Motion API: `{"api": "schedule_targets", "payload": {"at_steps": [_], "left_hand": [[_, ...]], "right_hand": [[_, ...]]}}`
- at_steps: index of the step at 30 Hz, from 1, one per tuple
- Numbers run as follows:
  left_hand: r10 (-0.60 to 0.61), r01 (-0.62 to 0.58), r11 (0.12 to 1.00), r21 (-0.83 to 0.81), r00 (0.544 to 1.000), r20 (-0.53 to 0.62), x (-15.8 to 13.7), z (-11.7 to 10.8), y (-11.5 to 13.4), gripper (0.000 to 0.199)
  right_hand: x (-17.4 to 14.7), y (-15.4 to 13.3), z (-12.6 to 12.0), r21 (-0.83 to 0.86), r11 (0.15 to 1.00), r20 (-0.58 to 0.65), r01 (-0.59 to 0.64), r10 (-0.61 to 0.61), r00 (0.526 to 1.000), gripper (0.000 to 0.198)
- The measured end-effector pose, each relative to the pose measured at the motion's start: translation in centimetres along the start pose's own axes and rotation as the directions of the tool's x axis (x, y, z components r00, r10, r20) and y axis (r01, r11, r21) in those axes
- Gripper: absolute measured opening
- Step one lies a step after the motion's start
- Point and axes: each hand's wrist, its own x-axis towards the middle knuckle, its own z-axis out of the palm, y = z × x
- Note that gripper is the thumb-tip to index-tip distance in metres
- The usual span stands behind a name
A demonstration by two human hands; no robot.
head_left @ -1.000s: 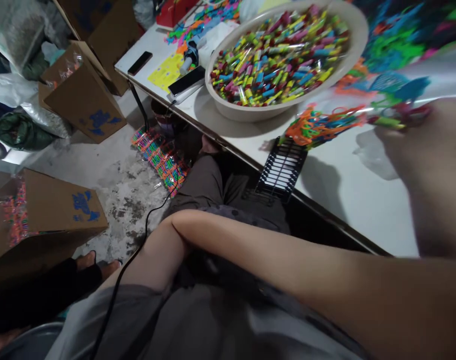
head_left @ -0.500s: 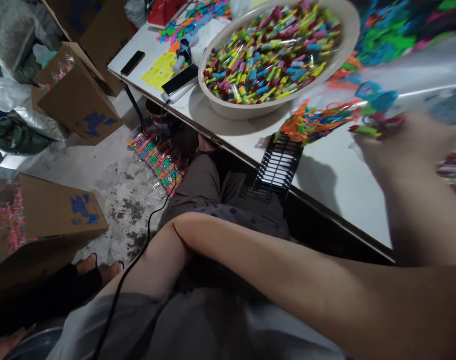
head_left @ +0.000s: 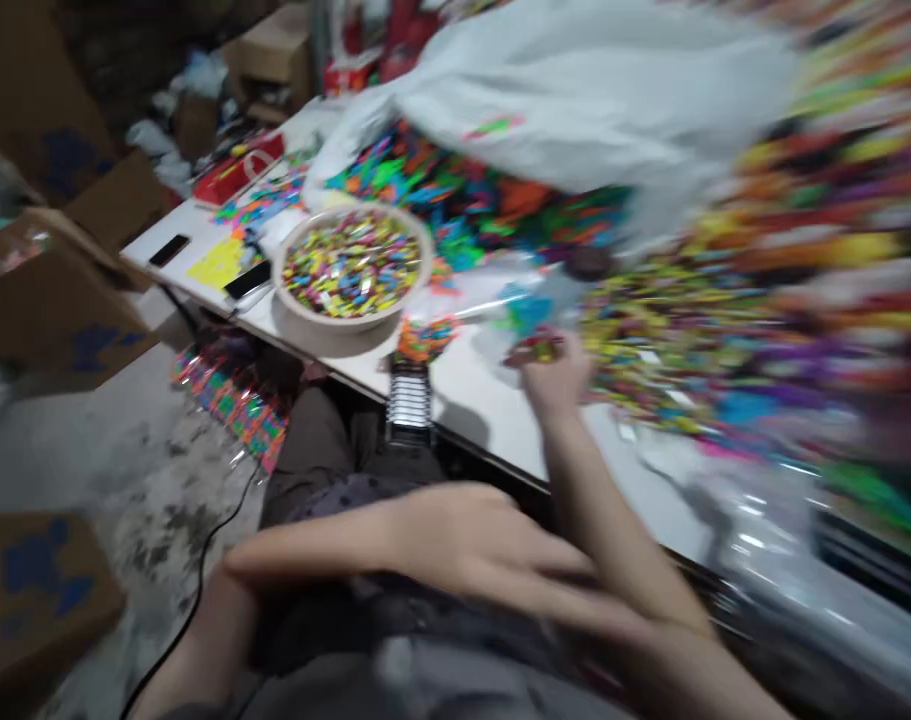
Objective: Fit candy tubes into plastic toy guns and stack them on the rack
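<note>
My left hand (head_left: 474, 545) reaches across my lap, blurred, its fingers stretched out beside my right forearm. Whether it touches the forearm is unclear. Over the white table (head_left: 500, 405), my right hand (head_left: 560, 375) is closed around several small colourful tubes (head_left: 543, 347) with dark red ends. A heap of similar tubes (head_left: 650, 340) lies just right of this hand. To its left, a black wire rack (head_left: 410, 405) sits at the table edge, with orange and green plastic pieces (head_left: 426, 338) at its top. A clear plastic bag (head_left: 492, 285) lies behind.
A cream basin (head_left: 350, 322) full of wrapped colourful tubes stands left of the rack, near two phones. A large white sack (head_left: 575, 90) spills bright plastic pieces at the back. Cardboard boxes (head_left: 57, 310) stand on the floor at left. A black cable (head_left: 200, 580) runs past my left arm.
The view has swung right and takes in more of the table. My left hand, out of sight before, now shows beside my right forearm. My right hand still holds the tubes.
</note>
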Motion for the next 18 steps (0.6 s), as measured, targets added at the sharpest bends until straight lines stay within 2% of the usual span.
{"api": "schedule_targets", "payload": {"at_steps": [1,2,3,4,6,7,8,9,11,12,15,16,18], "left_hand": [[0.071,-0.071,0.997,0.011,0.997,-0.032,0.4,-0.3,-1.1,0.035],[0.127,-0.126,0.992,0.023,0.989,-0.077,0.4,-0.4,-2.5,0.038],[0.089,-0.067,0.991,0.116,0.977,-0.192,0.3,-0.3,-4.1,0.043],[0.008,0.050,0.980,0.194,0.958,-0.288,-0.1,0.0,-5.9,0.050],[-0.094,0.218,0.937,0.274,0.910,-0.403,-1.0,1.2,-9.8,0.066],[-0.101,0.243,0.925,0.294,0.900,-0.425,-1.6,1.9,-11.4,0.071],[-0.107,0.248,0.919,0.306,0.905,-0.411,-2.2,2.5,-12.8,0.073],[-0.131,0.268,0.916,0.298,0.903,-0.410,-2.9,3.1,-13.7,0.074],[-0.178,0.311,0.914,0.260,0.884,-0.432,-4.2,3.8,-14.5,0.074],[-0.208,0.338,0.911,0.235,0.871,-0.444,-4.8,4.0,-14.6,0.072],[-0.323,0.427,0.892,0.150,0.833,-0.449,-5.7,3.9,-14.1,0.058],[-0.379,0.463,0.880,0.104,0.818,-0.433,-5.8,3.8,-14.0,0.052],[-0.497,0.526,0.850,-0.026,0.785,-0.370,-6.0,3.9,-13.9,0.038]], "right_hand": [[-1.2,-0.9,-0.8,0.182,0.980,0.186,-0.081,0.047,0.981,0.020],[-2.5,-1.6,-1.4,0.214,0.973,0.273,-0.088,0.027,0.962,0.018],[-3.8,-2.3,-1.7,0.218,0.973,0.316,-0.078,0.006,0.949,0.018],[-5.1,-2.8,-1.6,0.219,0.974,0.359,-0.062,-0.021,0.933,0.017],[-7.5,-3.3,-0.6,0.220,0.975,0.448,-0.017,-0.086,0.890,0.014],[-8.7,-3.4,0.1,0.225,0.974,0.517,0.012,-0.130,0.846,0.015],[-9.8,-3.5,0.9,0.235,0.970,0.604,0.064,-0.198,0.772,0.016],[-10.8,-3.5,1.5,0.235,0.968,0.655,0.090,-0.226,0.721,0.018],[-12.4,-3.4,2.4,0.236,0.966,0.732,0.107,-0.249,0.634,0.022],[-12.9,-3.4,2.6,0.241,0.967,0.758,0.086,-0.243,0.606,0.023],[-13.2,-3.7,2.7,0.311,0.946,0.825,-0.090,-0.221,0.519,0.021],[-13.0,-3.8,2.7,0.336,0.928,0.833,-0.159,-0.214,0.510,0.021],[-12.3,-3.8,2.6,0.370,0.889,0.823,-0.270,-0.179,0.539,0.023]]}}
